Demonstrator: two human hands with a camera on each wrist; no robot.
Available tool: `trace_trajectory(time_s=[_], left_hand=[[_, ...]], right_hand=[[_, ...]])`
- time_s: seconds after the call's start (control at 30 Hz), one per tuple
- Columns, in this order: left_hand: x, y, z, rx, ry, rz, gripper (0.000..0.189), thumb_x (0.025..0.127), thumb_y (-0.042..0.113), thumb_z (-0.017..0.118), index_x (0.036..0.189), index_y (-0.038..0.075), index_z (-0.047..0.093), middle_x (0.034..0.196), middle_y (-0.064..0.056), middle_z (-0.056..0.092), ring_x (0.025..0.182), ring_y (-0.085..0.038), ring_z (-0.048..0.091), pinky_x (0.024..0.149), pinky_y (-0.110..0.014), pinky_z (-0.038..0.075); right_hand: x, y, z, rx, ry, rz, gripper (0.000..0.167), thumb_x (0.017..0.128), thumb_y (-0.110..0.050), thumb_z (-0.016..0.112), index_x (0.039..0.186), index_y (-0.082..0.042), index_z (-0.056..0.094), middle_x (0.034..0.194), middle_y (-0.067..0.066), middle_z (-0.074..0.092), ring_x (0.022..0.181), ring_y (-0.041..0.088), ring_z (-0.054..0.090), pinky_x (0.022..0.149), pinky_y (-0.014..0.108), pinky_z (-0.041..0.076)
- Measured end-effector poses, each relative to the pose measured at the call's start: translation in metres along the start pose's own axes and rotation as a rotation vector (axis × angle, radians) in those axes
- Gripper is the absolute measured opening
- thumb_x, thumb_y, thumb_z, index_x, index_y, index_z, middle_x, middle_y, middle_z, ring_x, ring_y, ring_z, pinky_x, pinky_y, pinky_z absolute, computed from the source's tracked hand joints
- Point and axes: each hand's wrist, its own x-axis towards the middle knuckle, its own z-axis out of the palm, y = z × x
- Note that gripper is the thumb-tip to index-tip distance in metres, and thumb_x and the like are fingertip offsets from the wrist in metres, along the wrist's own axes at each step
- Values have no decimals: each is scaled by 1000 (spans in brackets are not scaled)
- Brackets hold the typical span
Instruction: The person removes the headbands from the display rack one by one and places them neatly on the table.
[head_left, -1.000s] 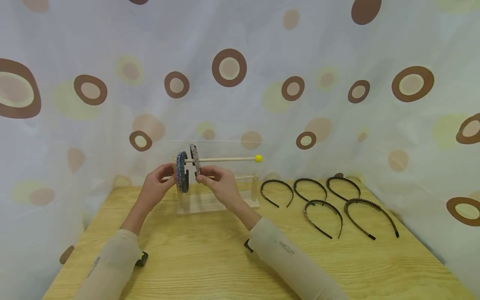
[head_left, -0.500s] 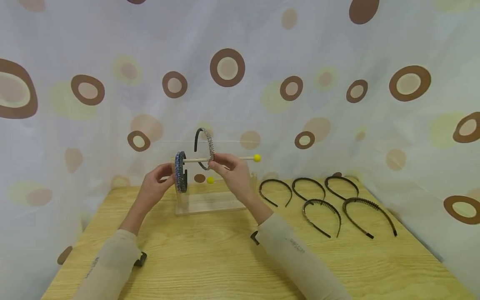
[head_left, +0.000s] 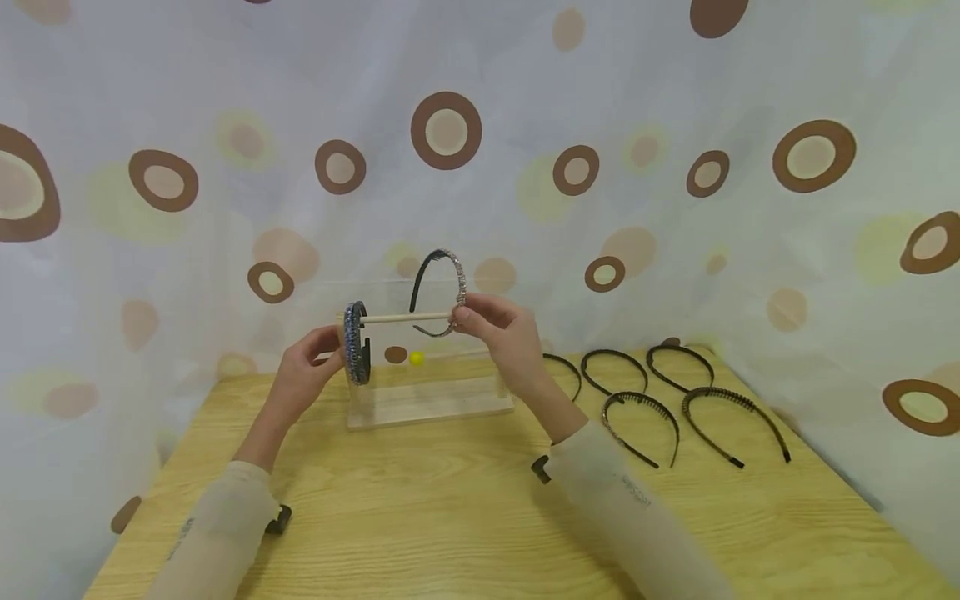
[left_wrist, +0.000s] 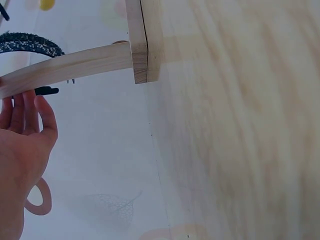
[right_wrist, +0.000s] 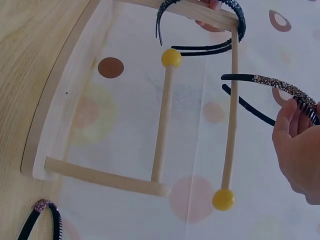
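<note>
My left hand [head_left: 303, 371] grips the upright of a wooden stand [head_left: 427, 407]; the left wrist view shows its fingers against that upright [left_wrist: 95, 62]. Blue-grey beaded headbands [head_left: 354, 342] hang on the stand's upper rod [head_left: 405, 317], close to the left hand. With thumb and fingers, my right hand [head_left: 510, 337] pinches a black headband [head_left: 460, 279] covered in silvery-pink beads. Its open ends point left, and in the right wrist view they overlap the rod [right_wrist: 233, 105] near its middle. The rod ends in a yellow ball [right_wrist: 223, 199], hidden behind the right hand in the head view.
Several dark headbands [head_left: 722, 392] lie on the right of the wooden table [head_left: 420, 508]. A shorter lower rod [right_wrist: 162, 125] with its own yellow ball [right_wrist: 171, 58] belongs to the stand. A patterned curtain [head_left: 480, 208] hangs behind the table.
The right hand has moved right and up along the rod with the beaded headband, which has turned from edge-on to showing its arch. My left hand stays at the stand.
</note>
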Motion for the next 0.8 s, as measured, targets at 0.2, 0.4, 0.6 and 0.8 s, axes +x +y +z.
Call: trace_trajectory(time_s=[0.2,0.4,0.6,0.8], left_hand=[[2,2,0,38,-1,-13,48,101,24,68,140,-1,56,126,-18,63,114,-15,57,94,-23,48],[2,2,-1,73,6,-26,46,102,19,66,140,-5,55,128,-23,62,114,-16,57,94,-23,48],[0,3,-1,64,14,-28,48,101,25,68,140,-1,57,126,-19,64,114,-15,58,93,-22,48],[-1,8,1,70,7,-6,49,101,26,68,140,-1,57,126,-19,64,114,-17,58,93,-22,49]], right_hand=[[-9,-18,-20,-38,22,-30,26,97,-14,73,119,-1,72,107,22,71,96,32,71,92,45,55],[-18,-36,-38,-90,-9,-81,26,99,-14,71,122,-2,72,109,23,70,100,35,69,93,46,54],[-32,-49,-65,-151,-68,-62,27,101,-13,67,125,-1,71,109,20,71,102,35,68,93,45,54],[-55,-63,-90,-262,-112,48,27,101,-18,68,125,-4,72,109,16,73,105,31,68,95,43,54]])
